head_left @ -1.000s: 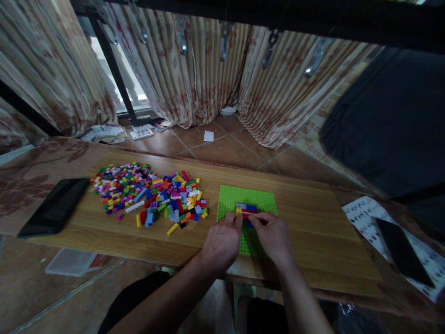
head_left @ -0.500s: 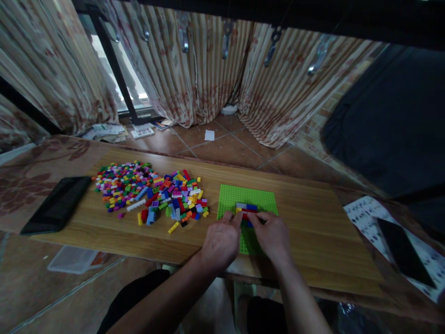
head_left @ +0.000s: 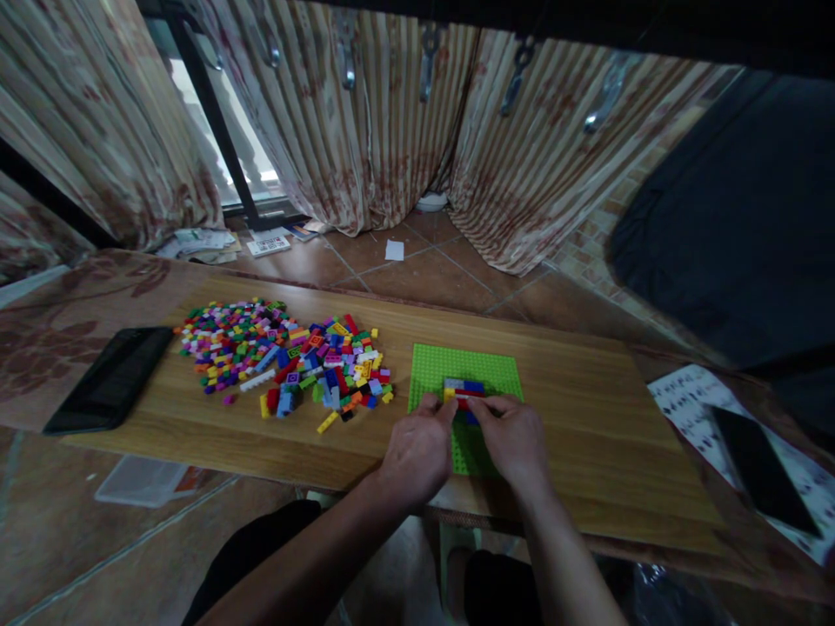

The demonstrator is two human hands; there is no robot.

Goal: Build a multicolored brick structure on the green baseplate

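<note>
- A person's left hand [head_left: 417, 452] and right hand [head_left: 515, 439] come together, knuckles almost touching, with the fingertips on the near edge of a small brick stack [head_left: 463, 389] of red, blue and yellow. Whether they pinch a piece or only press on it cannot be told from here.
- The stack sits near the middle of a green baseplate [head_left: 434, 365], which lies flat on the wooden table [head_left: 587, 409] with its near edge close to the table's front.
- The risk, as it looks: the baseplate is held down by nothing but the hands, so an uneven push could skid it towards the person or tip its far edge up. A hard squeeze could also pop the low stack apart.
- The hands hide the stack's near side, so a misaligned brick might go unnoticed.
- A loose pile of bricks [head_left: 287, 361] spreads to the left, well apart, with a stray yellow brick [head_left: 326, 422] nearest the left forearm, where a sweep could knock it off.
- A dark tablet [head_left: 110, 378] lies at the far left, and a phone [head_left: 750, 456] rests on a printed sheet [head_left: 678, 400] at the right. Neither blocks the hands.
</note>
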